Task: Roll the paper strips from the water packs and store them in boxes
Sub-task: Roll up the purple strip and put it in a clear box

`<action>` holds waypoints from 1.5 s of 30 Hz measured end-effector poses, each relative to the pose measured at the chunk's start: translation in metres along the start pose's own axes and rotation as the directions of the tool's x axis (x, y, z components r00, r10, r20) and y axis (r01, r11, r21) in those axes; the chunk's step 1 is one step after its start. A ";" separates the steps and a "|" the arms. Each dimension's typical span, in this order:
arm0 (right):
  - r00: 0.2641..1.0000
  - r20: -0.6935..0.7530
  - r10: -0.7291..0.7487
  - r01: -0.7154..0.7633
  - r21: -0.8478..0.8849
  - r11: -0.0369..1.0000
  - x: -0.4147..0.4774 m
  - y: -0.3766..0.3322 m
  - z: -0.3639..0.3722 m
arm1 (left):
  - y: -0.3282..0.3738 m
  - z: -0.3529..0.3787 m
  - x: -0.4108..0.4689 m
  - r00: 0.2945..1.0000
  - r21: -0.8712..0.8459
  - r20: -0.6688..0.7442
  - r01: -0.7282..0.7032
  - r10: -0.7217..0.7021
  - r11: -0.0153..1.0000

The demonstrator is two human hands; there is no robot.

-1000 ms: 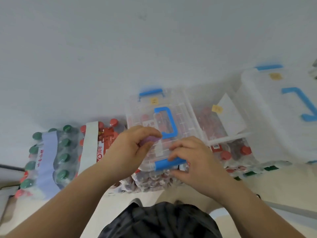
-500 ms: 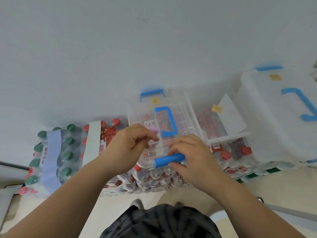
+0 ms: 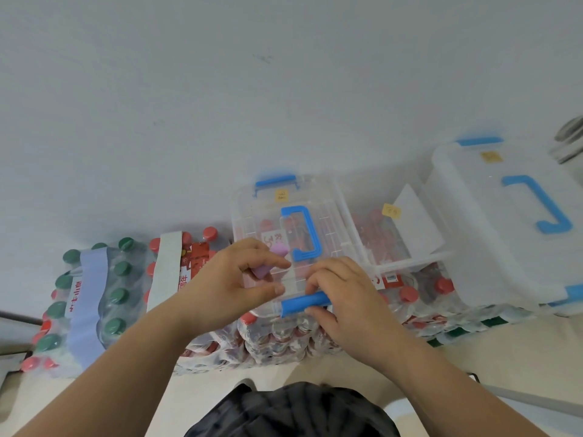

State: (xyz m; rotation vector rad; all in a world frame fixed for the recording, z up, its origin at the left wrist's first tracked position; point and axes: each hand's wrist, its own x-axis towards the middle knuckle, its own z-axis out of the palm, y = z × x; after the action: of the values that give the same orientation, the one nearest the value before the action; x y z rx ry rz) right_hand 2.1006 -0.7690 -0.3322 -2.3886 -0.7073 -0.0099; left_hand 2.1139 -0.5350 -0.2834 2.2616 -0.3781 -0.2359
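Observation:
A small clear box (image 3: 328,197) with a blue handle and a closed lid sits on top of shrink-wrapped water packs. My right hand (image 3: 344,294) pinches the blue front latch (image 3: 303,302) of that box. My left hand (image 3: 233,279) holds a rolled purple paper strip (image 3: 263,269) just left of the latch, above the box's near corner. To the left, a pale blue paper strip (image 3: 90,298) wraps the green-capped pack and a white paper strip (image 3: 164,272) wraps the red-capped pack.
An open clear box (image 3: 410,257) with a white sheet inside stands right of the small box. A larger lidded box (image 3: 504,222) with blue handle and latches sits at the far right. A white wall rises behind everything. Pale floor lies in front of the packs.
My left hand has opened a little, showing more of the purple roll. The right hand's fingers have stayed on the front latch, which now sits slightly lower.

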 end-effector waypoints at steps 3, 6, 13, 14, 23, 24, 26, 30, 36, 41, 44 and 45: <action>0.999 -0.030 -0.027 0.027 0.006 1.000 -0.003 0.002 0.003 | -0.001 0.002 -0.009 0.998 0.121 0.021 -0.057 0.055 0.991; 0.995 -0.074 -0.067 0.067 -0.004 0.998 -0.006 0.006 0.009 | -0.003 0.006 -0.013 0.991 0.272 0.064 -0.132 0.119 0.953; 0.941 -0.233 -0.246 0.217 -0.143 0.966 -0.018 0.008 0.034 | -0.011 0.008 -0.017 0.980 0.418 0.043 -0.193 0.193 0.888; 0.937 -0.245 -0.250 0.217 -0.154 0.964 -0.017 0.007 0.036 | -0.012 0.008 -0.019 0.979 0.430 0.044 -0.199 0.200 0.881; 0.992 -0.070 -0.102 0.103 0.013 0.995 -0.004 -0.025 0.025 | -0.034 -0.019 -0.037 0.968 0.368 -0.003 -0.233 0.252 0.900; 0.994 -0.092 -0.055 0.059 0.041 0.997 0.004 -0.027 0.020 | -0.034 -0.022 -0.038 0.968 0.324 -0.013 -0.232 0.249 0.917; 0.992 -0.125 -0.030 0.029 -0.012 1.000 0.026 -0.028 0.009 | -0.033 -0.027 -0.035 0.966 0.210 -0.053 -0.236 0.252 0.949; 0.976 0.067 0.207 -0.180 -0.286 0.941 0.092 -0.027 -0.002 | -0.041 -0.041 -0.013 0.926 0.214 -0.283 -0.192 0.249 0.958; 0.860 0.181 0.477 -0.323 -0.529 0.785 0.117 -0.035 0.032 | -0.067 -0.065 0.029 0.884 0.276 -0.429 -0.070 0.188 0.958; 0.924 0.348 0.159 0.014 -0.447 0.895 0.105 -0.042 0.030 | -0.081 -0.085 0.033 0.881 0.260 -0.439 -0.062 0.175 0.964; 0.910 0.415 -0.002 0.168 -0.364 0.916 0.105 -0.042 0.031 | -0.093 -0.094 0.032 0.926 0.212 -0.376 0.072 0.013 0.975; 0.916 0.402 -0.011 0.170 -0.363 0.916 0.106 -0.043 0.031 | -0.097 -0.095 0.031 0.935 0.147 -0.345 0.139 -0.081 0.979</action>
State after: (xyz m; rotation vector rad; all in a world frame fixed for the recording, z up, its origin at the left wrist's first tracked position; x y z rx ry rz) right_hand 2.1648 -0.6711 -0.3128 -2.7730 -1.0937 0.3286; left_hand 2.1889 -0.4185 -0.2958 2.4371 -0.0907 0.1345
